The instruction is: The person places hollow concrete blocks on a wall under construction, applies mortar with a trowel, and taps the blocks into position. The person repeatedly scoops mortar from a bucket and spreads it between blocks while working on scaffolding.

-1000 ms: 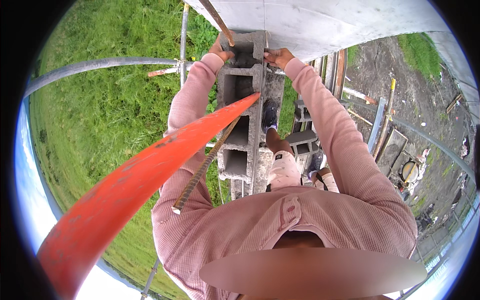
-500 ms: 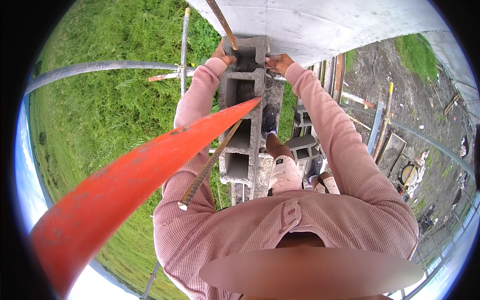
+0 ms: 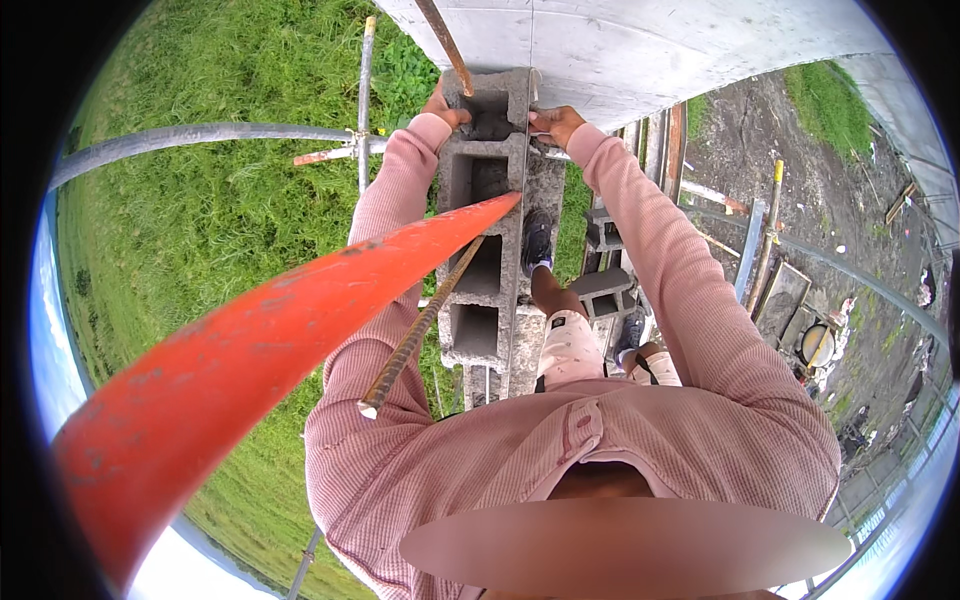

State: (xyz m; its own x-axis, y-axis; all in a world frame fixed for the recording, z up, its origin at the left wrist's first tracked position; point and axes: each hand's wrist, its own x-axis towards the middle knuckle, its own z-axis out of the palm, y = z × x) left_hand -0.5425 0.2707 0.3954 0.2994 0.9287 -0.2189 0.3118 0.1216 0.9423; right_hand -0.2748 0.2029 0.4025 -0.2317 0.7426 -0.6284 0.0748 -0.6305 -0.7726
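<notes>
A row of grey hollow concrete blocks runs away from me along the top of a wall. At its far end, against the pale panel, is the farthest block (image 3: 519, 98). My left hand (image 3: 446, 110) is closed on this block's left side, thumb over the rim of its hollow. On the opposite side my right hand (image 3: 558, 124) has its fingers closed against the block's right edge. A thin string line runs along the row's right edge, close to my right fingers. The nearer block (image 3: 470, 357) sits in line with it.
An orange pole (image 3: 300, 305) slants across the row from lower left. One rusty rebar (image 3: 415, 335) rises beside it; another rebar (image 3: 445, 45) stands at the far block. Loose blocks (image 3: 603, 292) lie by my feet. Scaffold tubes (image 3: 215, 133) cross on the left, above grass.
</notes>
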